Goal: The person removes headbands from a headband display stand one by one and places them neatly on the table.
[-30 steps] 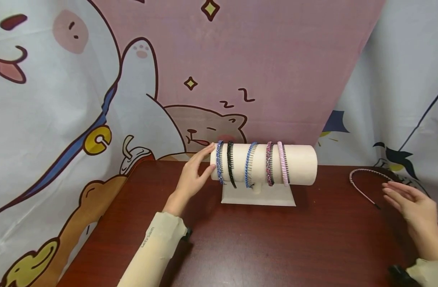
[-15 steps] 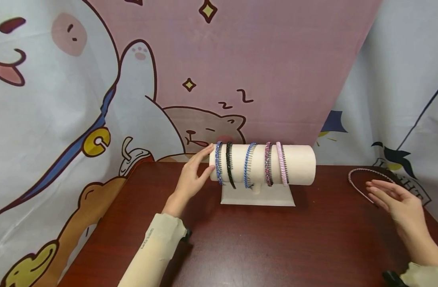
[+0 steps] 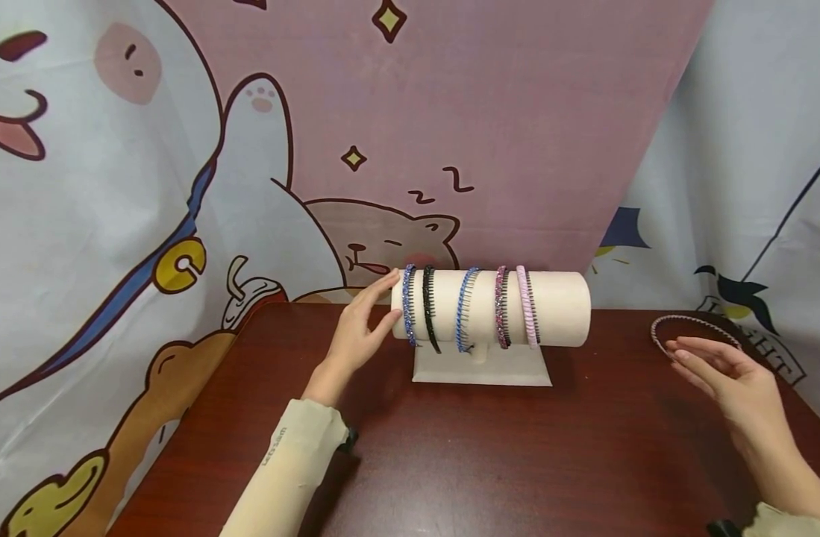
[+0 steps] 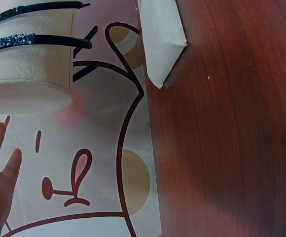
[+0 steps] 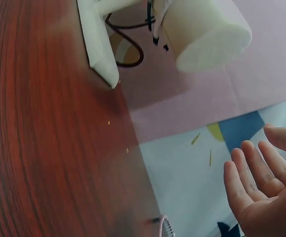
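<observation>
Beside the left fingers, the display roll looked matt and velvety, the nearest headband rough with glitter; below them, the bench looked like glossy, grained wood; beyond, the backdrop was creased cloth.

Cream roll, red-brown wood-grained table

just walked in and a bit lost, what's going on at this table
A person's left hand is at the left end of a cream roll-shaped display stand, though firm contact is hard to tell. Five toothed headbands sit on the roll: two blue, one black and two pink. The right hand is empty, its fingers relaxed, near a loose thin headband lying on the brown table, not yet on the stand.
</observation>
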A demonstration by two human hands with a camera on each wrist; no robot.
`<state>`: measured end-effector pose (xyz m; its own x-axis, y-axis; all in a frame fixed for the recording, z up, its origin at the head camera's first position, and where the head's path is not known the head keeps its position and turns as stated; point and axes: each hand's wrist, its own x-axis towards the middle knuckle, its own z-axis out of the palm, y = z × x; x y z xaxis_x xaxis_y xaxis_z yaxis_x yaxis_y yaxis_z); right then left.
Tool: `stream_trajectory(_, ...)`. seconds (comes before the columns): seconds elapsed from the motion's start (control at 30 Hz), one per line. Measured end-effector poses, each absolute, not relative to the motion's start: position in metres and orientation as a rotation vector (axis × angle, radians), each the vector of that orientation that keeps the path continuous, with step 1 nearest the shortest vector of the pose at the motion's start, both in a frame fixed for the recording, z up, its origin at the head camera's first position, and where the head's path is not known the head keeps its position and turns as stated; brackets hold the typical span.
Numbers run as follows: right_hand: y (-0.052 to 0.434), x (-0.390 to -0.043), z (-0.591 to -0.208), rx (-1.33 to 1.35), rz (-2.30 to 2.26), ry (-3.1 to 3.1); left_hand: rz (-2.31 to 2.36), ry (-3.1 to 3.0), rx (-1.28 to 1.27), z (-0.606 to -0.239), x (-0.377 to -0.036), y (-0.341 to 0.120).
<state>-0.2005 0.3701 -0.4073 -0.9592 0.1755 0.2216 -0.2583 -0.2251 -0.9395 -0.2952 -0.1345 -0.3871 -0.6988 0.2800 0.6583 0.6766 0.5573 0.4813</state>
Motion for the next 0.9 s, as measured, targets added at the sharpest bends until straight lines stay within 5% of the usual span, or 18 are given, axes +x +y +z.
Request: stream_trajectory(0.9,0.319,-0.189,-0.401,0.208,2.063,-2.066,-1.04,-2.261,-0.775,-0.388,-0.296,-0.134)
